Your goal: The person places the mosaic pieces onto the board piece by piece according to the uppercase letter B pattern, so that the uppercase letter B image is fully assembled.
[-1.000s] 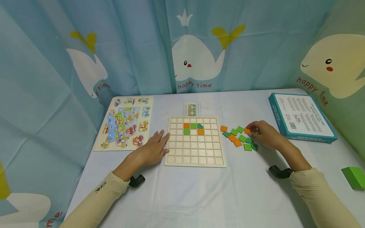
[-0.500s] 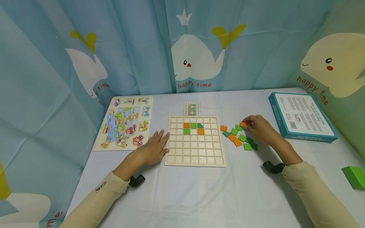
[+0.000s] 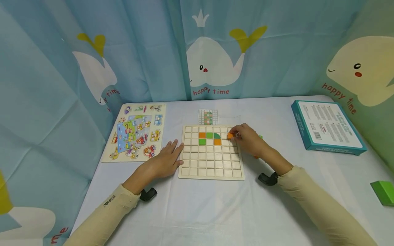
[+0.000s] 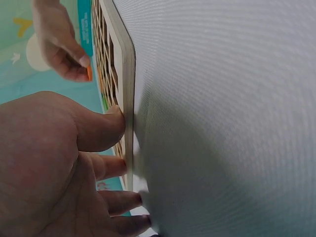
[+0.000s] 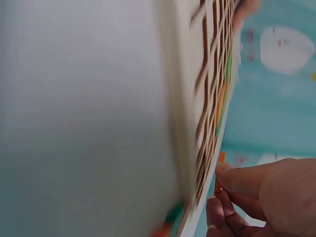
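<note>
A wooden grid board [image 3: 209,162] lies mid-table, with orange and green square tiles and one rounded green tile set in its upper cells. My left hand [image 3: 164,160] rests at the board's left edge, fingers spread and thumb touching the rim. Between thumb and fingers, my right hand [image 3: 247,138] pinches an orange square tile [image 3: 230,136] over the board's upper right cells. The same orange tile [image 5: 221,157] shows at the fingertips in the right wrist view. Most of the loose tiles right of the board are hidden behind my right hand and forearm.
Behind the board lies a small pattern card [image 3: 208,117]. A vehicle picture puzzle board [image 3: 106,155] with cards on it sits at the left. A teal box [image 3: 330,126] stands back right, and a green block [image 3: 382,192] is at the right edge.
My right hand has lifted an orange tile from the loose pile and carried it left over the board. The left hand has stayed at the board's edge.
</note>
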Demonstrator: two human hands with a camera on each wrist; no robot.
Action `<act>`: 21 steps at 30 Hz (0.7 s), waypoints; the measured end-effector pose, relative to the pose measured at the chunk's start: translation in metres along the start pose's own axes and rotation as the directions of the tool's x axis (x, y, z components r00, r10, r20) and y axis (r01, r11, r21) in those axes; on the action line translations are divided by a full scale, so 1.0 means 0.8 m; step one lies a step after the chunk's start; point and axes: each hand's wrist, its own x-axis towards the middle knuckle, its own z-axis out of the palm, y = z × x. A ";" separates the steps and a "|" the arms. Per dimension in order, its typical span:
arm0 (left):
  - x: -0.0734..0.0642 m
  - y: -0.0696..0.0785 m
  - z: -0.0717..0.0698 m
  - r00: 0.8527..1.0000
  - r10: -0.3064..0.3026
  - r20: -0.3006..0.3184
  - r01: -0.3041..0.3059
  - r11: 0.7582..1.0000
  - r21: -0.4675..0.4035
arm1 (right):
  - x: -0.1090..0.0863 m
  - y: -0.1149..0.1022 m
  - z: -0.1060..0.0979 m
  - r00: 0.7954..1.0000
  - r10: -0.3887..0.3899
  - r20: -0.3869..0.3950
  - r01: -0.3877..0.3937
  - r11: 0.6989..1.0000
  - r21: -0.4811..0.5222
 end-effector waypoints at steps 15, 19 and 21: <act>0.001 -0.001 0.000 1.000 0.007 -0.003 -0.007 1.000 0.004 | 0.016 -0.076 0.057 0.987 -0.145 0.065 0.145 0.989 0.002; 0.000 0.001 -0.001 1.000 0.001 0.003 -0.001 1.000 0.004 | 0.016 -0.085 0.068 0.981 -0.190 0.043 0.192 0.980 -0.049; 0.000 0.001 -0.001 1.000 -0.001 0.004 0.001 1.000 0.006 | 0.015 -0.089 0.072 0.978 -0.208 0.033 0.210 0.975 -0.071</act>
